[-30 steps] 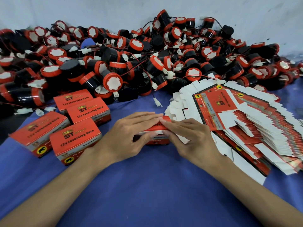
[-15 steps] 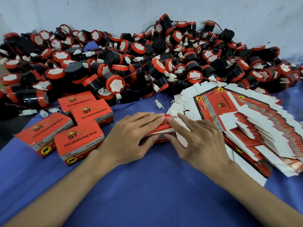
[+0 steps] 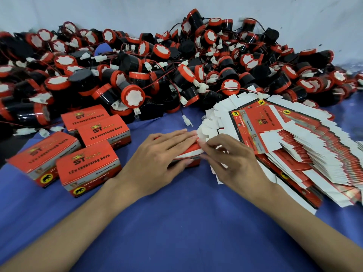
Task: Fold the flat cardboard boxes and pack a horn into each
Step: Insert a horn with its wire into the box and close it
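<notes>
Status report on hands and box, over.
Left hand holds box down. Right hand pinches its end flap. Flat box stack crowds the right hand.

Glossy black plastic on the bodies of the horns [image 3: 133, 97], with smooth red plastic rims and matt white faces. White plastic on the connectors [image 3: 185, 121]. Printed red cardboard with a slight sheen on the folded boxes [image 3: 88, 169] and the held box [image 3: 193, 151]. Bare matt white card and shiny print on the flat boxes [image 3: 294, 154]. Smooth matt blue cloth over the surface [image 3: 176, 222]. Dull whitish wall [image 3: 117, 12], faintly scuffed.
</notes>
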The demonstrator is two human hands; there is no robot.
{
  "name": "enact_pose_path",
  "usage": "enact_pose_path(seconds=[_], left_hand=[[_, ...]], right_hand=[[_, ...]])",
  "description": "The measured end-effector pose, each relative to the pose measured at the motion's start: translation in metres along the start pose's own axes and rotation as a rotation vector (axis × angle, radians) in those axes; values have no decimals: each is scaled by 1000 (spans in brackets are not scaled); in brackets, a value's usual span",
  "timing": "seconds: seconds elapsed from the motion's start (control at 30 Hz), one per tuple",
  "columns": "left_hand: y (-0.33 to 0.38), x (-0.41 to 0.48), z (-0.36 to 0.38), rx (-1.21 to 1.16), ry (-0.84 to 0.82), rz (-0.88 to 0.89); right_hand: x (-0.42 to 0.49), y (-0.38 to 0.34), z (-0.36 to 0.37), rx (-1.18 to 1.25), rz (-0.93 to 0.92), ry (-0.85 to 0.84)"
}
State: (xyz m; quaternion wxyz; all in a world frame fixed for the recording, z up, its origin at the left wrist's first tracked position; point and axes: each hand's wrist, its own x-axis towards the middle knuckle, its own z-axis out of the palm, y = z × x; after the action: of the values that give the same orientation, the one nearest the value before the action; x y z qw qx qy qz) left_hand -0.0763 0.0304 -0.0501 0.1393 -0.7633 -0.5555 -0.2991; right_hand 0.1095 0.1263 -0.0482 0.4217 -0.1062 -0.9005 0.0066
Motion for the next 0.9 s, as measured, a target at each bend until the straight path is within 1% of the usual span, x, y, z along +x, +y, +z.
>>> enact_pose_path(seconds=[0.13,0.2,0.23,0.3,0.4,0.63,0.9], left_hand=[[-1,-2,3,-49,6,-17],[-2,-2,4,-93,-2,-36],[-3,-3,5,-122,-11,-53],[-3,-3,5,-172,-25,-78],[-5,-3,5,-187,-25,-70],[-8,-1,4,-189,10,-30],[-8,1,1,-166,36,6]], right_hand=[[2,-4,2,308,260,89],[3,-6,2,394,363,102],[3,-7,2,412,385,104],[5,-7,2,410,368,101],[7,-10,2,400,331,83],[9,-19,4,515,486,42],[8,-21,1,544,449,-13]])
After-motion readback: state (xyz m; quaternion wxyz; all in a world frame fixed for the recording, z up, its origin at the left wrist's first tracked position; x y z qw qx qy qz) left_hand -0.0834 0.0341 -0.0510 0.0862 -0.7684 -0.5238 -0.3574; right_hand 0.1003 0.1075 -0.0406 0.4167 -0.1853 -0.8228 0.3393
